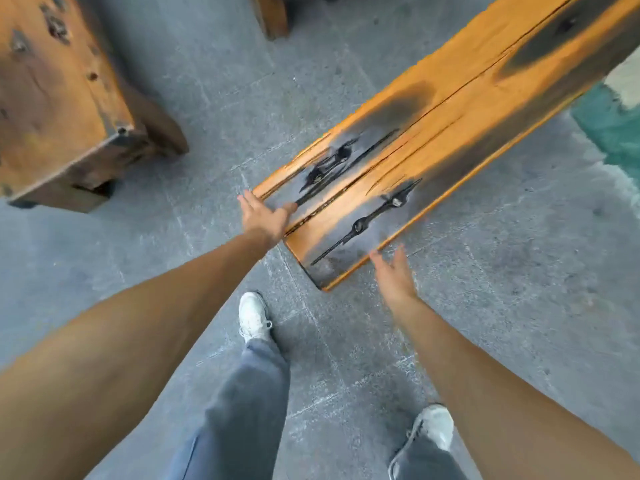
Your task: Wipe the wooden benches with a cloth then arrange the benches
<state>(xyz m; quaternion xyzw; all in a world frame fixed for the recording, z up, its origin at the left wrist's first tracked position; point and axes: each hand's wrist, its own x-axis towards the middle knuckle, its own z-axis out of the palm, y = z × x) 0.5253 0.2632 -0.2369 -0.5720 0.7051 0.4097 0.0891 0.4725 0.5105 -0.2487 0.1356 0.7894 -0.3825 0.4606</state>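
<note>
A long orange wooden bench [460,109] with dark burnt patches and cracks runs from the centre to the upper right. My left hand [265,216] rests on the left corner of its near end, thumb on top and fingers over the edge. My right hand [393,271] hovers open just off the near right corner, fingers spread, not clearly touching the wood. No cloth is in view.
A second, thicker worn wooden bench or table [52,98] stands at the upper left. Another wooden leg [273,15] shows at the top. Grey stone floor lies all around; my white shoes [254,318] stand below. A teal surface [613,129] is at the right edge.
</note>
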